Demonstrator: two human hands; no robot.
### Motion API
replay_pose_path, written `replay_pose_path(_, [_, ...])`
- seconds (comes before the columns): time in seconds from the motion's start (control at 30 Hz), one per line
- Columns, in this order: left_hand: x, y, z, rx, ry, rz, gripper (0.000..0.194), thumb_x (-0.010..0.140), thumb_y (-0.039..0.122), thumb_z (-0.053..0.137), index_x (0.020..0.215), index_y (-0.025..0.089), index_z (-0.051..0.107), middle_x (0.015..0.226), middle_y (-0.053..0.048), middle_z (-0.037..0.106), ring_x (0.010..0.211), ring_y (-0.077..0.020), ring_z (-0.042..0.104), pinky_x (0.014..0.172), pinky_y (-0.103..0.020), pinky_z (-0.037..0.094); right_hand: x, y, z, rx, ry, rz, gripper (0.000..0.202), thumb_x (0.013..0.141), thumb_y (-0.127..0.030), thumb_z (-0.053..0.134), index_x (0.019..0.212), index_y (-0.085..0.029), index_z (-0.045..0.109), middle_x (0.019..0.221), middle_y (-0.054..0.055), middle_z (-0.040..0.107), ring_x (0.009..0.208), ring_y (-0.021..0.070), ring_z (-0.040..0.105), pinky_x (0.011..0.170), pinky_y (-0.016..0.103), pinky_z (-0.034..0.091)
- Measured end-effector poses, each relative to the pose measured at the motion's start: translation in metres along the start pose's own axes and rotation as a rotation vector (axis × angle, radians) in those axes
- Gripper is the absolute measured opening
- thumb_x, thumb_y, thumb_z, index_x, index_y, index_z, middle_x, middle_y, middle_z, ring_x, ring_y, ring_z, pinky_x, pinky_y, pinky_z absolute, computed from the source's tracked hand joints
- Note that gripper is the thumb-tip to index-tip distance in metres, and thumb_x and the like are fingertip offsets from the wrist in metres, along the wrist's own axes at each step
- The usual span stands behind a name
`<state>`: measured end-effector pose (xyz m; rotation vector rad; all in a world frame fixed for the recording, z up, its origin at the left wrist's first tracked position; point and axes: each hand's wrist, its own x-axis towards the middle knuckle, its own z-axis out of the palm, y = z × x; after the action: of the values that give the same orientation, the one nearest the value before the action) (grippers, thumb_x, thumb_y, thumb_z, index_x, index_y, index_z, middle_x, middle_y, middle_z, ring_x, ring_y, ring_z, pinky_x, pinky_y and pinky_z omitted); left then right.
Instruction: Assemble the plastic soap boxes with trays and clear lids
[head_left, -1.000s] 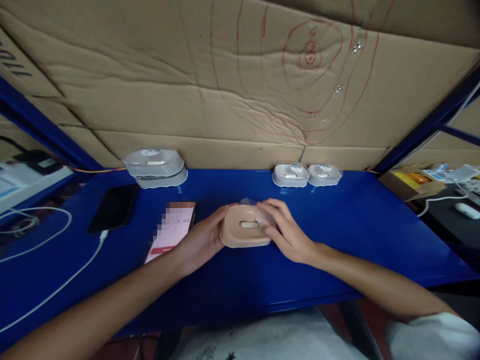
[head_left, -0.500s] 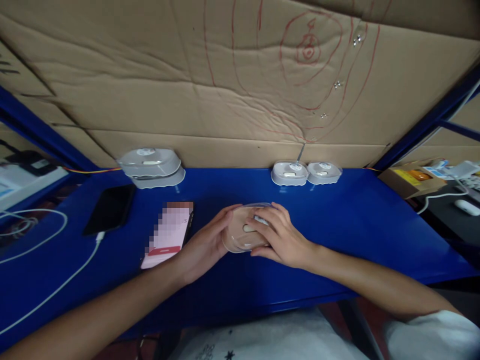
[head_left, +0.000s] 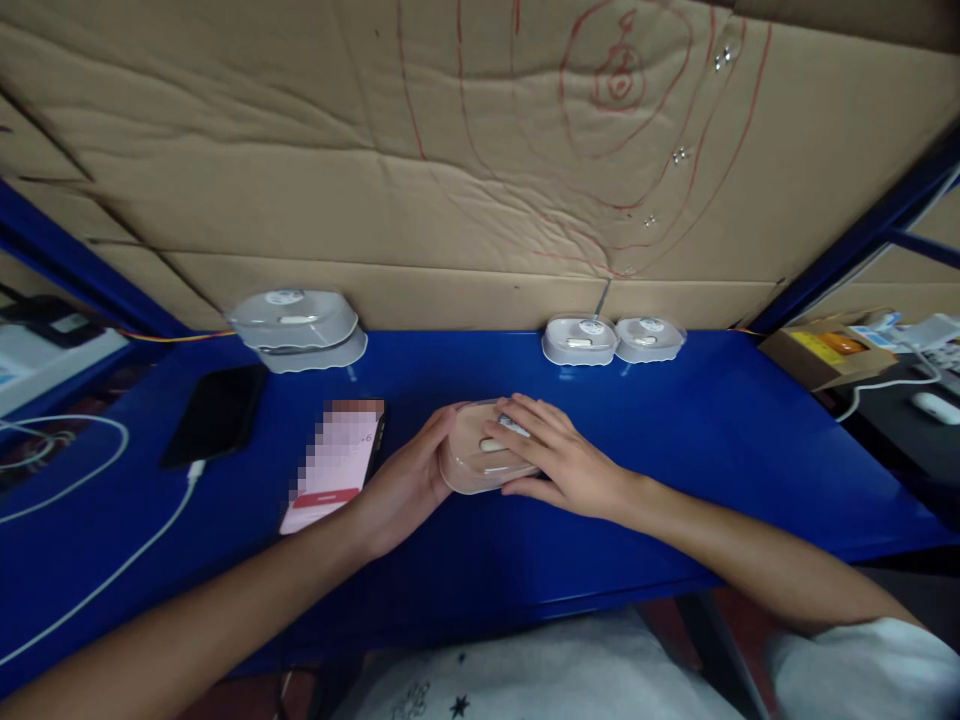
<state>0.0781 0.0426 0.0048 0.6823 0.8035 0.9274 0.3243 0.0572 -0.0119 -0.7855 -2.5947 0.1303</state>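
Observation:
In the head view, both hands hold a small oval plastic box [head_left: 474, 462] with a clear lid and a pale tab on top, above the front middle of the blue table. My left hand [head_left: 416, 475] grips its left side, thumb along the rim and fingers hidden beneath. My right hand [head_left: 559, 455] lies over the lid's right part, fingers across a white label, thumb at the near edge. Left of the hands lies a phone [head_left: 337, 460] with a lit pink screen.
At the back left are stacked grey lidded boxes [head_left: 300, 325]; two smaller ones, one box [head_left: 579, 342] and its neighbour [head_left: 649, 342], stand back right. A dark phone [head_left: 215, 415] with a white cable [head_left: 146, 560] lies left. A cardboard panel [head_left: 300, 210] rises behind the table [head_left: 675, 430].
The right fingers, curled over the lid before, now lie flatter and straighter across it. The box has shifted slightly left and up in view, and its pale tab shows more.

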Motion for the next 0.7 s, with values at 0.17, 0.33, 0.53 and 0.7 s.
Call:
replay_pose_path(0.17, [0.001, -0.002, -0.002, 0.264, 0.078, 0.116, 0.042, 0.1, 0.053, 0.068, 0.129, 0.024, 0.074, 0.147, -0.008, 0.068, 0.145, -0.0285, 0.054, 0.118, -0.036, 0.041, -0.001, 0.011, -0.013, 0.082, -0.089, -0.022, 0.065, 0.106, -0.053, 0.057, 0.163, -0.025, 0.043, 0.169, 0.015, 0.043, 0.161, 0.0316, 0.032, 0.127, 0.058, 0.038])
replay_pose_path(0.33, [-0.003, 0.003, -0.001, 0.583, 0.131, 0.171, 0.033, 0.1, 0.047, 0.067, 0.127, 0.03, 0.076, 0.145, -0.004, 0.069, 0.143, -0.0294, 0.054, 0.123, -0.037, 0.032, -0.009, 0.025, -0.039, 0.049, -0.149, 0.072, 0.064, 0.101, -0.048, 0.068, 0.159, -0.028, 0.047, 0.165, 0.014, 0.046, 0.155, 0.0333, 0.039, 0.122, 0.058, 0.043])
replay_pose_path(0.53, [-0.004, 0.002, -0.007, 0.806, 0.044, 0.31, 0.026, 0.1, 0.046, 0.065, 0.114, 0.029, 0.078, 0.142, -0.007, 0.065, 0.135, -0.0302, 0.058, 0.114, -0.037, 0.043, -0.041, 0.068, -0.095, -0.093, -0.325, 0.53, 0.064, 0.082, -0.03, 0.083, 0.14, -0.035, 0.056, 0.149, 0.008, 0.06, 0.139, 0.0358, 0.055, 0.11, 0.059, 0.044])
replay_pose_path(0.7, [-0.003, -0.007, -0.012, 1.008, -0.065, 0.45, 0.023, 0.104, 0.042, 0.061, 0.117, 0.029, 0.075, 0.144, -0.009, 0.06, 0.135, -0.0286, 0.057, 0.117, -0.042, 0.04, -0.081, 0.11, -0.135, -0.319, -0.393, 1.013, 0.062, 0.078, -0.016, 0.077, 0.137, -0.03, 0.062, 0.142, 0.015, 0.064, 0.134, 0.0384, 0.056, 0.101, 0.053, 0.04])
